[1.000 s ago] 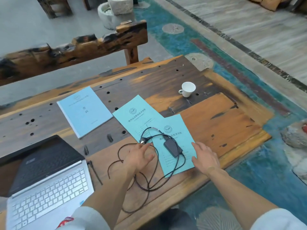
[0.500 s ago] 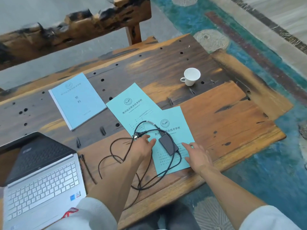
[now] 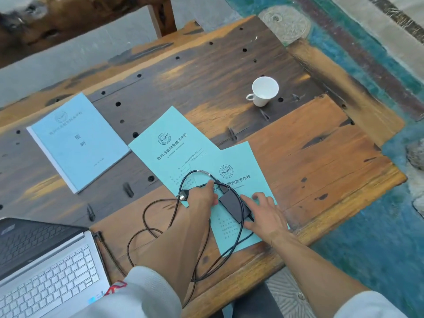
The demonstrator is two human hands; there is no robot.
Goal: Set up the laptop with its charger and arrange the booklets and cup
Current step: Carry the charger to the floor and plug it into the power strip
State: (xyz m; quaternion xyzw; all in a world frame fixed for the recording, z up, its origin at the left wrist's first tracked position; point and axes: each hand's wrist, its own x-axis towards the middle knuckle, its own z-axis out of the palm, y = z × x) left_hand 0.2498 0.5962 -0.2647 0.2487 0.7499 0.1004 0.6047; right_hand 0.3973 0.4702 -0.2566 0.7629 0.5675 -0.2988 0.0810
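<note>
— What do your hands do at this moment?

— My left hand [image 3: 202,196] lies on the teal booklet [image 3: 243,198], the forefinger stretched out across the black cable [image 3: 160,228]. If the other fingers hold the plug under the palm, I cannot tell. My right hand [image 3: 261,212] is spread flat, fingers straight, and touches the right side of the charger brick [image 3: 234,207], which lies between my two hands on that booklet.

— And the cup?

— The white cup [image 3: 263,90] stands upright well beyond my right hand, handle to the left. I see only white inside it.

— Where are the other things?

— A second teal booklet [image 3: 167,143] lies just beyond my left hand, partly under the first one. A pale blue booklet [image 3: 78,141] is further to the left, apart from them. The open laptop [image 3: 46,265] is near my left elbow, and the cable makes loops between it and my left hand.

— The surface?

— An old wooden table [image 3: 316,161], dark and orange, with many round holes. Behind it is a rough wooden bench [image 3: 75,21]. To the right the floor [image 3: 371,246] is painted blue-green.
</note>
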